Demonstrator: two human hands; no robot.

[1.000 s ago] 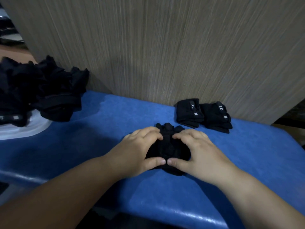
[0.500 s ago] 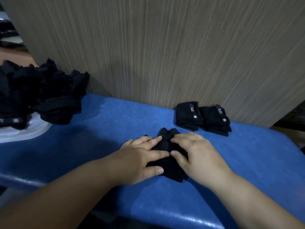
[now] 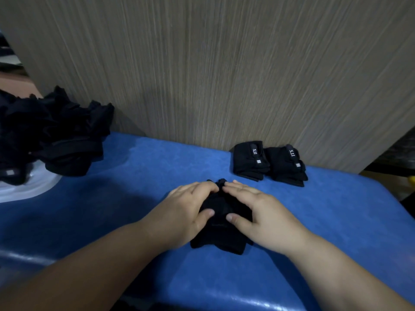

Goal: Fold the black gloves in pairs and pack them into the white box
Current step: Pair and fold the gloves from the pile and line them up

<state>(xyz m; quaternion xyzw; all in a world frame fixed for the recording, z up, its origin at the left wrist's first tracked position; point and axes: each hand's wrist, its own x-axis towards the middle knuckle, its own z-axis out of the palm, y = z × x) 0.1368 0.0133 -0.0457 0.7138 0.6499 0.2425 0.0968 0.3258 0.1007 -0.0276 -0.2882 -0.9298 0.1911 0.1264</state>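
Note:
A pair of black gloves lies on the blue table in front of me. My left hand presses on its left side and my right hand on its right side, thumbs on top, fingertips meeting over the glove fingers at the far end. Two folded black glove pairs with white lettering sit side by side near the wall, behind and to the right of my hands. A heap of loose black gloves rests at the far left, partly over a white surface.
A wood-grain wall panel stands upright along the table's far edge. The table's front edge runs close under my forearms. Blue tabletop stretches between the heap and my hands.
The view has shifted slightly. My hands have slid outward and toward me on the glove pair, with the thumbs now further apart and more of the pair's near end showing.

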